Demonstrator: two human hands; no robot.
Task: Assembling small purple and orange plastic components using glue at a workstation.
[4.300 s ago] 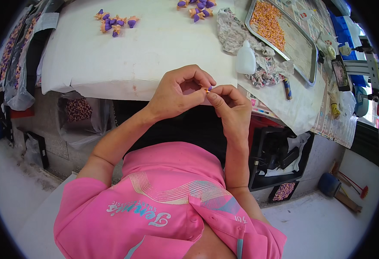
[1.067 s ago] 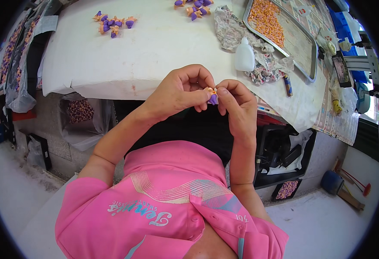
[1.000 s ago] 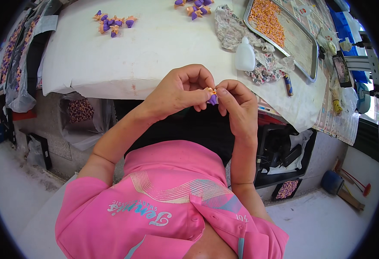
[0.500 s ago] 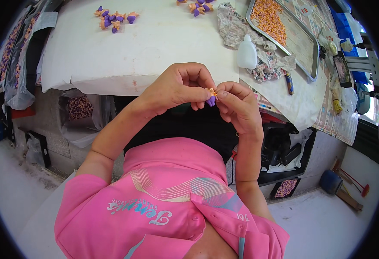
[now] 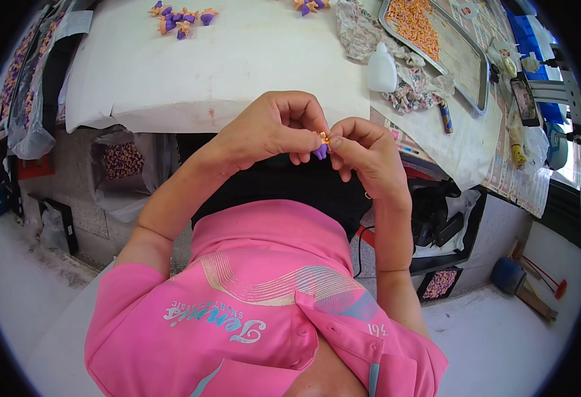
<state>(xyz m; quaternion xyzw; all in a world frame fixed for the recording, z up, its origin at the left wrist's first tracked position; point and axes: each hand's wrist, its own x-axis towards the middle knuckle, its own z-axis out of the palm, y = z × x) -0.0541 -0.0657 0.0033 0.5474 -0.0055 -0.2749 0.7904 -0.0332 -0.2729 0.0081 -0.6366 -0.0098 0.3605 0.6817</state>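
Between my two hands, just off the table's front edge, is a small purple and orange plastic figure piece. My left hand pinches it between thumb and fingers. The thumb and forefinger of my right hand close at its orange top; whether they grip the piece itself or a tiny orange part on it is too small to make out. More purple and peach pieces lie in a loose cluster on the white-covered table. Another few pieces sit at the far edge of the view.
At the right stands a white squeeze bottle beside crumpled cloth. A metal tray behind holds many small orange parts. A marker-like tube lies near the edge. Below the table hangs a plastic-lined bin with purple and orange pieces.
The view has shifted slightly, so the table things sit a little higher. My right hand has turned a little at the piece; both hands stay together around it.
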